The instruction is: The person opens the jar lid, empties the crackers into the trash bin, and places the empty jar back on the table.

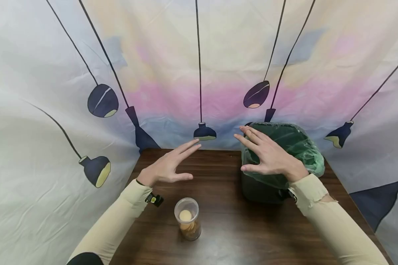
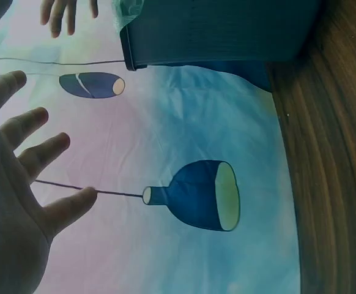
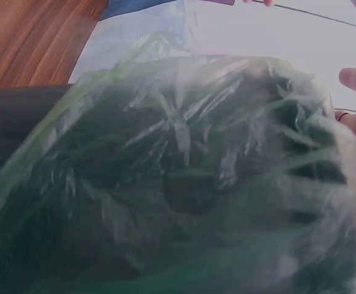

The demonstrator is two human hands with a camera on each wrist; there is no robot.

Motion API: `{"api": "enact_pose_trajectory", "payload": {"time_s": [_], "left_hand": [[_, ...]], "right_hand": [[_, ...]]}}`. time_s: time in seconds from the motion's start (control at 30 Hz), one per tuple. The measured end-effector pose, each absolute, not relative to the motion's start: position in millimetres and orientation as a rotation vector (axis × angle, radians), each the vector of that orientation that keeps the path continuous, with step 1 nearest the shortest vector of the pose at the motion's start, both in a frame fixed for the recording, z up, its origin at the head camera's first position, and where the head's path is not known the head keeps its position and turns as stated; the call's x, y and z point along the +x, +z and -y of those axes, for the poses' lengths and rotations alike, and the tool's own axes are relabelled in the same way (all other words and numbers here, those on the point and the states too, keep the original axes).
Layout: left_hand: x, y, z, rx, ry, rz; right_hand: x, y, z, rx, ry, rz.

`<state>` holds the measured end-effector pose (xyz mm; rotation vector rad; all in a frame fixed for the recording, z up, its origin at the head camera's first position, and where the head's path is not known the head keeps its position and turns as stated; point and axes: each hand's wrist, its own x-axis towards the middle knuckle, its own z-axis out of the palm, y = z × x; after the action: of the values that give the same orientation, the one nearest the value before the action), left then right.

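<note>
Both hands are raised over the table with fingers spread and nothing held. My left hand (image 1: 167, 163) hovers behind and to the left of a clear plastic jar (image 1: 187, 209) that has pale round pieces inside. In the left wrist view the fingers (image 2: 43, 153) of that hand stand apart against the backdrop. My right hand (image 1: 268, 154) overlaps the near left part of a dark bin (image 1: 258, 191) in the head view. A thin green bag (image 1: 313, 154) lines the bin and folds over its rim. In the right wrist view the bag (image 3: 184, 184) covers most of the picture.
The dark wooden table (image 1: 225, 228) reaches back to a cloth backdrop (image 1: 169, 73) printed with hanging lamps. The bin stands at the table's back right, the jar nearer the front and left of it.
</note>
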<state>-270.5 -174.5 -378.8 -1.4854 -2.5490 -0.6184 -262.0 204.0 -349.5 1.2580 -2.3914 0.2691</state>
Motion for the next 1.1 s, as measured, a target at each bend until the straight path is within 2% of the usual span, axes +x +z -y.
{"api": "enact_pose_trajectory", "payload": {"time_s": [1.1], "left_hand": [[-218, -442, 210, -1.326, -1.045, 2.523]], "right_hand": [[-248, -354, -193, 1.305, 0.35, 2.336]]}}
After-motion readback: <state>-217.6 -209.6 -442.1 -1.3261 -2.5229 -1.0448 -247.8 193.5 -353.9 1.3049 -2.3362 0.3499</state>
